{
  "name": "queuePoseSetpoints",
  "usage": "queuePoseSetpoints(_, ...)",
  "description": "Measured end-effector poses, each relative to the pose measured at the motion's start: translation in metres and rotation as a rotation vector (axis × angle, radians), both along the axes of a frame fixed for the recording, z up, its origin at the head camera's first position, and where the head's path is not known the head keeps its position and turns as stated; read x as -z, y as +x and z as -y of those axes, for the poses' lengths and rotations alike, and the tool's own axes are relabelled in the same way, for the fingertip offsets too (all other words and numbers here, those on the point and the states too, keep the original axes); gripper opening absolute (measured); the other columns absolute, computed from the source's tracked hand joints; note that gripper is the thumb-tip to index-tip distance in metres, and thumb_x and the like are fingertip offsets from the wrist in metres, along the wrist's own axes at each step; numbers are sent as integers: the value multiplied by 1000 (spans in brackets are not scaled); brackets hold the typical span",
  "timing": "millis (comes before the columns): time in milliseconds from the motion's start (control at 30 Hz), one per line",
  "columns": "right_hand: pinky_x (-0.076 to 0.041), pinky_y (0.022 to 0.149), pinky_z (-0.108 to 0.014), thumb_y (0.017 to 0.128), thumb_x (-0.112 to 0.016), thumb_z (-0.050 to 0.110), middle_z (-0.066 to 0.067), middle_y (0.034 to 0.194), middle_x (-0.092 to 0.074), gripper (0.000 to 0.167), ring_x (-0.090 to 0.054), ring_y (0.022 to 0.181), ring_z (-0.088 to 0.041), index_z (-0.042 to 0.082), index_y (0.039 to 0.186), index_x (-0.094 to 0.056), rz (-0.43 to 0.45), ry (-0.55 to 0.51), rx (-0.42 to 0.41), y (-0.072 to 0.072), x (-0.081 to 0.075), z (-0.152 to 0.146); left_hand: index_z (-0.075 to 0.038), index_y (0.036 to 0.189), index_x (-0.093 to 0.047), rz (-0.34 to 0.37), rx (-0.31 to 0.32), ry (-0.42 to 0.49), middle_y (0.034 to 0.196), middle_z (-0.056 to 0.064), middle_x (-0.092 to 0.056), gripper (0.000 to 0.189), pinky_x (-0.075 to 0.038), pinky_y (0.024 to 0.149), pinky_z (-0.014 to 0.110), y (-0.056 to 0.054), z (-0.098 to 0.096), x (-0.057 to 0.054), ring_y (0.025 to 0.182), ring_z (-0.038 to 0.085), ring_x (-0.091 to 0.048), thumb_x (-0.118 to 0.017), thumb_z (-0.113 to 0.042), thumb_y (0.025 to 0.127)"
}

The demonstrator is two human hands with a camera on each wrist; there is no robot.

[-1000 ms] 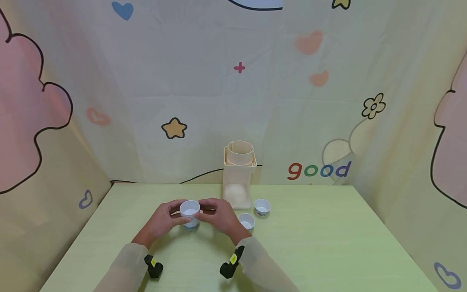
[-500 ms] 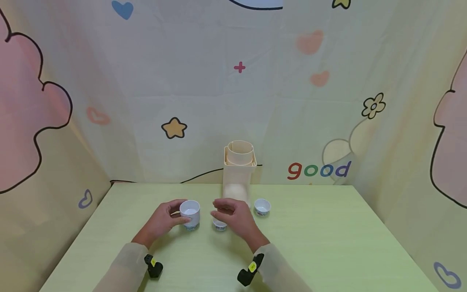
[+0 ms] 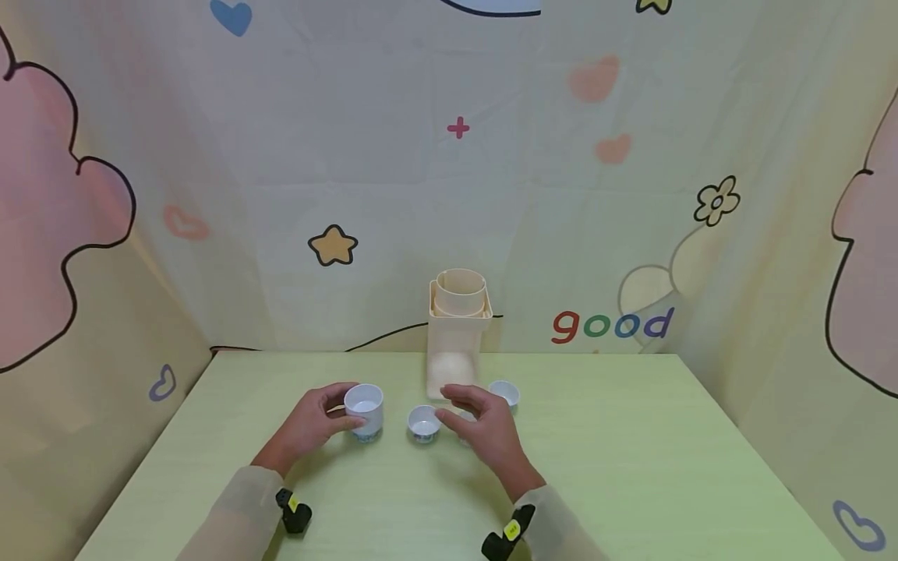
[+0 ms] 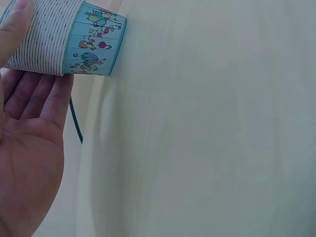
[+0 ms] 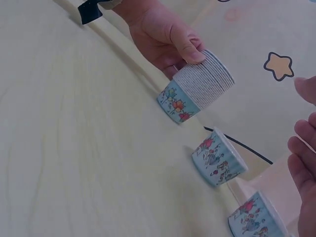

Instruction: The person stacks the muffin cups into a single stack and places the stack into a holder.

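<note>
We see the left grip (image 3: 317, 414) holding a stack of cups (image 3: 365, 411) upright (flowers (image 5: 177, 105) decorate the bottom one), left of a single cup (image 3: 423, 425) on the tabletop (image 3: 645, 460). The right grip (image 3: 489, 428), thumb and fingers parted, is just beside that cup.

Pale beige sleeves (image 3: 231, 510), black wrist cameras (image 3: 298, 517), yellow labels (image 3: 512, 531)

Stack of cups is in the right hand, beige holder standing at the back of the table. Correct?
Wrong hand: the stack of cups is in the left hand, not the right hand, as the head view shows. The beige holder does stand at the back of the table.
</note>
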State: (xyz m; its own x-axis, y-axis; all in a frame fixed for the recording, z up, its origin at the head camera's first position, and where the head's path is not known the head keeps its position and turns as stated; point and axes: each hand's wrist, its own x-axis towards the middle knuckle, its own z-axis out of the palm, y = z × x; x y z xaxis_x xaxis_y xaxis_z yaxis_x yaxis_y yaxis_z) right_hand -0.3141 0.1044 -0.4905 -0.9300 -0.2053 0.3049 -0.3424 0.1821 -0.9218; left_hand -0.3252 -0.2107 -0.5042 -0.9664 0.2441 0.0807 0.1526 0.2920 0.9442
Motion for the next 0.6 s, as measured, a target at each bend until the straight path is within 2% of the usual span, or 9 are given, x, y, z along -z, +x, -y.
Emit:
queuePoseSetpoints(133,-50,111,-50,85,-85,22,-8,124,-74,38,-65,123,-39,12,120,-75,-8,-2,56,5,5,-10,-2,144,-55,-4,3,-11,143,20,-60,67,-58,101,33,-1,0,2,131,37,-61,-83,-19,86)
queuePoseSetpoints(267,-49,112,-52,82,-88,23,-2,122,-75,37,-65,124,-34,15,117,-77,-1,-6,128,9,11,-19,-4,144,-56,10,-15,-19,143,18,-60,67,-58,102,35,0,0,1,131,37,-60,-84,-20,86)
queuePoseSetpoints(333,-48,113,-52,81,-89,22,-3,124,-74,38,-65,125,-32,16,117,-77,14,-2,166,11,13,-24,-4,144,-55,13,-17,-28,144,18,-60,67,-57,102,35,1,-1,1,131,37,-60,-84,-21,86)
queuePoseSetpoints(467,-48,113,-51,80,-89,21,-9,128,-72,45,-64,126,-31,9,121,-74,51,23,227,14,16,-30,-4,144,-56,17,-20,-24,143,18,-60,67,-57,102,35,1,-1,1,131,37,-60,-84,-20,86)
queuePoseSetpoints(600,-48,114,-49,79,-90,19,-12,132,-70,53,-62,128,-32,3,126,-70,86,46,255,15,19,-34,-4,144,-56,13,-18,-12,143,18,-61,67,-58,101,33,-1,0,2,130,36,-61,-85,-19,85)
